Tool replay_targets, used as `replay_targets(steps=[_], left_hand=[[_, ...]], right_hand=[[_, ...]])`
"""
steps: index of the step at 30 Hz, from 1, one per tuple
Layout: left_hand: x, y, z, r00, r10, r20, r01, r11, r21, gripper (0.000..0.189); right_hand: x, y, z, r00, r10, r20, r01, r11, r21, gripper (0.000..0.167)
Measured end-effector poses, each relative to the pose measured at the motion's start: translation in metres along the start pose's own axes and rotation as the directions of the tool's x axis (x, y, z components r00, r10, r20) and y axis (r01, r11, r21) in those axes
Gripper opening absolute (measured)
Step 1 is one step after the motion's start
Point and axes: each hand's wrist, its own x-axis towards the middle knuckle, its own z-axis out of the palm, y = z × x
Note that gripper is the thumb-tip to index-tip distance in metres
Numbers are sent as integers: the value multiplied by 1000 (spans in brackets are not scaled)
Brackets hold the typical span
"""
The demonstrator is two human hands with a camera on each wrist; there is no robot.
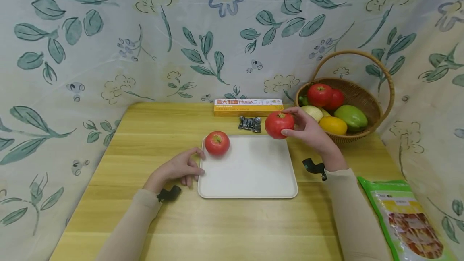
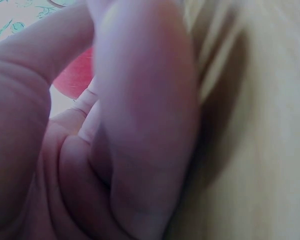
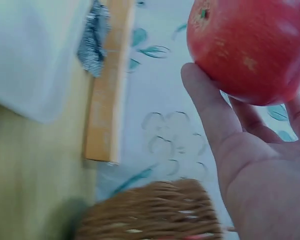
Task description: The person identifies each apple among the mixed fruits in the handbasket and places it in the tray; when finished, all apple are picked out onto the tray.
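My right hand holds a red apple between thumb and fingers, over the back right corner of a white tray. In the right wrist view that apple shows its small green stem. A second apple sits in the tray's back left corner. At the tray's left edge is my left hand, its bent fingers and thumb right at the rim with nothing between them. Blurred fingers fill much of the left wrist view, partly hiding the apple behind.
A wicker basket of fruit stands at the back right, its handle upright. Behind the tray lie a pasta box and a small dark packet. A green-edged food bag lies at the right. Floral cloth hangs behind the table.
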Motion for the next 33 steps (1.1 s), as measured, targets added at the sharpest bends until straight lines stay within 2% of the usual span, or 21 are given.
replay_targets(steps=[6, 11, 24, 33], left_hand=[[1, -1, 1, 1000, 4, 0, -4, 1000, -1, 54], [1, -2, 2, 1000, 2, 4, -2, 1000, -12, 56], [1, -2, 0, 1000, 7, -4, -7, 1000, -6, 55], [2, -4, 0, 1000, 4, -4, -4, 1000, -12, 55]], right_hand=[[-1, 25, 13, 998, 39, 51, -41, 999, 28, 64], [0, 41, 21, 994, 75, 76, -76, 997, 9, 65], [6, 51, 29, 991, 108, 75, -110, 994, 22, 65], [7, 62, 27, 987, 111, 112, -114, 993, 15, 68]])
